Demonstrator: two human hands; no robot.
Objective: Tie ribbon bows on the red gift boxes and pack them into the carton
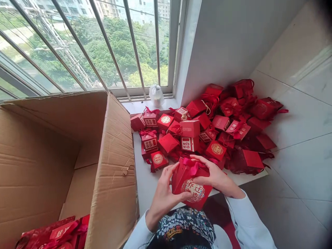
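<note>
Red cardboard gift box point(192, 187): coloured bright red, printed with a round cream-gold medallion and red characters.
Satin ribbon bow point(194, 168): dyed magenta-pink.
Piled red cardboard boxes point(168, 142): some stamped with round gold medallions, others marked with pale panels of characters.
Large corrugated carton point(116, 180): left plain brown.
Flat surface point(145, 197): finished in white.
Long fabric sleeves point(252, 221): coloured white.
Patterned cloth garment point(186, 221): patterned in black and white, flecked with orange-yellow.
</note>
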